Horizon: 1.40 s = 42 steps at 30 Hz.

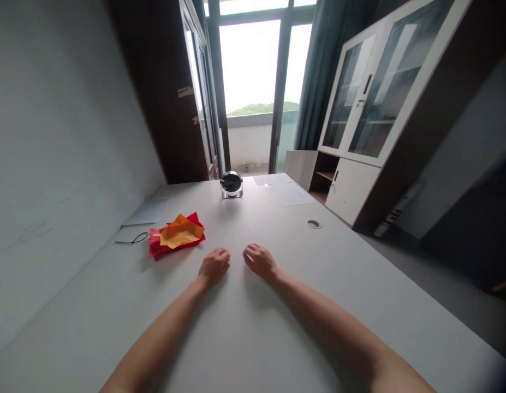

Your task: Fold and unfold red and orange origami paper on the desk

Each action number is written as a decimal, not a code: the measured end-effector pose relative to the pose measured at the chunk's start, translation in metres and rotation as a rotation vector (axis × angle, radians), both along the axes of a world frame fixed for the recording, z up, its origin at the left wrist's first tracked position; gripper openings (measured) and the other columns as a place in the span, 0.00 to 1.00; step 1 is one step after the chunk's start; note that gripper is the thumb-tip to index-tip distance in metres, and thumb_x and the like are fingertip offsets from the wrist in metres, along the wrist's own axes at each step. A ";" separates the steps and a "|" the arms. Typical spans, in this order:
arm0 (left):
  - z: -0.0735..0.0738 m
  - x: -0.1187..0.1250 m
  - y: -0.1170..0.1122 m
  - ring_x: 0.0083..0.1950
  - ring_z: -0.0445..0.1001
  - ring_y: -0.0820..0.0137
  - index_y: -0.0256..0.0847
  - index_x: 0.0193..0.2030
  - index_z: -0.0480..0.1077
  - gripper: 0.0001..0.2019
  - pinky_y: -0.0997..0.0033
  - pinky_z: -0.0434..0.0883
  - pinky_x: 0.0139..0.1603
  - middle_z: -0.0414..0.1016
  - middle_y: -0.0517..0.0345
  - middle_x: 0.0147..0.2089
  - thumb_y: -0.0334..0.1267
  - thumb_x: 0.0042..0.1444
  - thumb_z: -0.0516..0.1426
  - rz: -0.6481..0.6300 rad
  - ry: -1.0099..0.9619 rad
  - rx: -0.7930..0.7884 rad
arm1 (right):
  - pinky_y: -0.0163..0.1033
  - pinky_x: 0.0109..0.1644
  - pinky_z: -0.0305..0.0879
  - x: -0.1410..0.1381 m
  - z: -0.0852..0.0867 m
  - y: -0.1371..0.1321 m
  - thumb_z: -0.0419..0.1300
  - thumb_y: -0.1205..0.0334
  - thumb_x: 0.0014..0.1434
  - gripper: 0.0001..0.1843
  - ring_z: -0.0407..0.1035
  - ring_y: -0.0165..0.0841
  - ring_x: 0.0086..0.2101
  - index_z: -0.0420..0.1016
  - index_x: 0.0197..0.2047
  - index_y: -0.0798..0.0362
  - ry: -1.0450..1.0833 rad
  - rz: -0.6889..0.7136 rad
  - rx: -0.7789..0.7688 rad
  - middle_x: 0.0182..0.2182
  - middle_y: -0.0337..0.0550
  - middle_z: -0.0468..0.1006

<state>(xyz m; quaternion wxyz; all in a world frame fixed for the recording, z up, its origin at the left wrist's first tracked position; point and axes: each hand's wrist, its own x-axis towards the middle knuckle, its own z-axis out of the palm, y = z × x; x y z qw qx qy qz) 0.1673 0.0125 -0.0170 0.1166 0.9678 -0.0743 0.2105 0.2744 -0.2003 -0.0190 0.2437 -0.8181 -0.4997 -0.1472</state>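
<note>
On the white table (244, 327), my left hand (215, 266) rests with its fingers curled in, and I see nothing in it. My right hand (259, 259) lies a short gap to the right, loosely curled too, with a small space between thumb and fingers and no object there. Creased orange paper (180, 231) sits on top of red paper (160, 251), just beyond and left of my left hand. Neither hand touches the paper.
A thin black cord (134, 240) lies left of the papers. Farther back stands a round black device (231, 183) on a silver bracket. White sheets (291, 194) lie at the back right, near a round cable hole (314, 224). A wall (64, 164) borders the left edge.
</note>
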 end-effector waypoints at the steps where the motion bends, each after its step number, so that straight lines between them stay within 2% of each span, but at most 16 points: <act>1: 0.000 0.000 -0.001 0.51 0.72 0.64 0.46 0.42 0.73 0.09 0.63 0.71 0.55 0.75 0.54 0.48 0.35 0.64 0.50 -0.025 0.025 -0.013 | 0.37 0.48 0.64 0.000 0.001 -0.003 0.53 0.65 0.67 0.09 0.69 0.34 0.40 0.75 0.39 0.51 0.030 -0.020 0.033 0.37 0.44 0.77; 5: -0.002 -0.002 0.011 0.54 0.72 0.63 0.48 0.46 0.74 0.11 0.61 0.70 0.58 0.74 0.54 0.53 0.39 0.64 0.51 0.008 0.076 -0.095 | 0.41 0.51 0.67 0.004 0.002 -0.018 0.54 0.62 0.67 0.10 0.71 0.37 0.44 0.77 0.43 0.48 0.110 -0.007 0.005 0.42 0.45 0.78; 8: -0.007 -0.009 0.018 0.63 0.67 0.59 0.48 0.54 0.73 0.15 0.55 0.64 0.66 0.70 0.51 0.62 0.44 0.63 0.54 -0.004 0.118 -0.057 | 0.47 0.58 0.66 0.007 0.001 -0.022 0.56 0.59 0.66 0.14 0.68 0.40 0.53 0.76 0.53 0.47 0.098 -0.020 -0.011 0.53 0.48 0.76; 12: -0.014 -0.015 0.020 0.74 0.51 0.53 0.47 0.68 0.62 0.29 0.46 0.50 0.73 0.54 0.48 0.74 0.54 0.63 0.53 0.016 0.140 0.018 | 0.53 0.67 0.56 0.006 -0.004 -0.018 0.55 0.50 0.67 0.28 0.57 0.43 0.65 0.64 0.68 0.47 0.065 -0.003 -0.079 0.66 0.50 0.64; 16: -0.019 -0.011 0.022 0.77 0.43 0.53 0.48 0.73 0.52 0.36 0.45 0.46 0.73 0.43 0.48 0.77 0.62 0.63 0.48 0.028 0.210 0.031 | 0.56 0.71 0.45 0.003 -0.008 -0.016 0.53 0.40 0.66 0.37 0.44 0.46 0.70 0.54 0.73 0.45 0.079 0.024 -0.231 0.72 0.49 0.50; 19: -0.021 -0.006 0.025 0.77 0.39 0.52 0.49 0.75 0.49 0.40 0.45 0.44 0.73 0.39 0.49 0.78 0.66 0.61 0.46 0.022 0.301 0.049 | 0.57 0.72 0.40 0.003 -0.009 -0.016 0.49 0.36 0.66 0.39 0.40 0.47 0.71 0.53 0.73 0.46 0.111 0.022 -0.308 0.73 0.49 0.46; 24: -0.018 -0.001 0.026 0.77 0.40 0.52 0.50 0.75 0.48 0.41 0.45 0.40 0.73 0.40 0.49 0.78 0.68 0.61 0.44 0.000 0.400 0.070 | 0.56 0.73 0.37 0.008 -0.010 -0.015 0.49 0.34 0.65 0.40 0.41 0.47 0.71 0.54 0.73 0.45 0.176 0.061 -0.344 0.72 0.48 0.47; 29: -0.017 0.002 0.029 0.77 0.41 0.52 0.51 0.75 0.48 0.41 0.47 0.40 0.74 0.40 0.51 0.78 0.68 0.60 0.46 -0.046 0.392 0.067 | 0.55 0.73 0.35 0.014 -0.015 -0.013 0.50 0.32 0.64 0.41 0.41 0.47 0.71 0.54 0.73 0.45 0.196 0.090 -0.345 0.72 0.46 0.47; 35: -0.021 0.001 0.029 0.78 0.40 0.53 0.49 0.75 0.47 0.40 0.48 0.39 0.74 0.40 0.51 0.78 0.67 0.61 0.45 -0.040 0.377 0.077 | 0.56 0.73 0.36 0.015 -0.017 -0.012 0.53 0.34 0.63 0.40 0.42 0.48 0.71 0.57 0.72 0.45 0.209 0.093 -0.293 0.72 0.46 0.49; 42: -0.021 0.001 0.030 0.78 0.39 0.53 0.50 0.75 0.47 0.41 0.47 0.39 0.74 0.39 0.51 0.78 0.67 0.61 0.45 -0.047 0.379 0.078 | 0.56 0.74 0.34 0.014 -0.016 -0.012 0.52 0.34 0.64 0.41 0.41 0.47 0.71 0.56 0.72 0.45 0.210 0.097 -0.303 0.72 0.46 0.48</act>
